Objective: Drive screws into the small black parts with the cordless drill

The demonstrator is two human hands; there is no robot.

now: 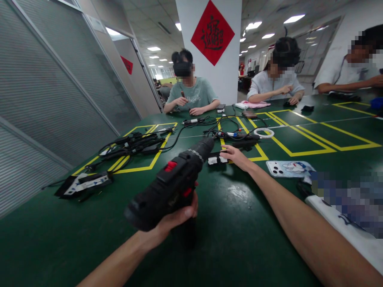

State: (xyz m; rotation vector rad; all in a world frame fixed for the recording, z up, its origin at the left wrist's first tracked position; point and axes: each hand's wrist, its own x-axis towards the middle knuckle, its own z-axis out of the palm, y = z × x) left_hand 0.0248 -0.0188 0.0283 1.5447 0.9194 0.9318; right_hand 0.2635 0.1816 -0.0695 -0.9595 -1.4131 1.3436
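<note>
My left hand (175,221) is wrapped round the grip of a black cordless drill (170,183) with red switches, held above the green table (233,239) with its chuck pointing away from me. My right hand (236,156) reaches forward past the drill's nose and rests its fingers on a small black and white part (217,159) lying on the table. The fingers look curled on that part.
A phone in a pale blue case (289,168) lies right of my right arm. Tangled black cables and tools (131,145) lie at the left, a white ring (263,133) beyond. Three people sit at the far edge. A glass partition runs along the left.
</note>
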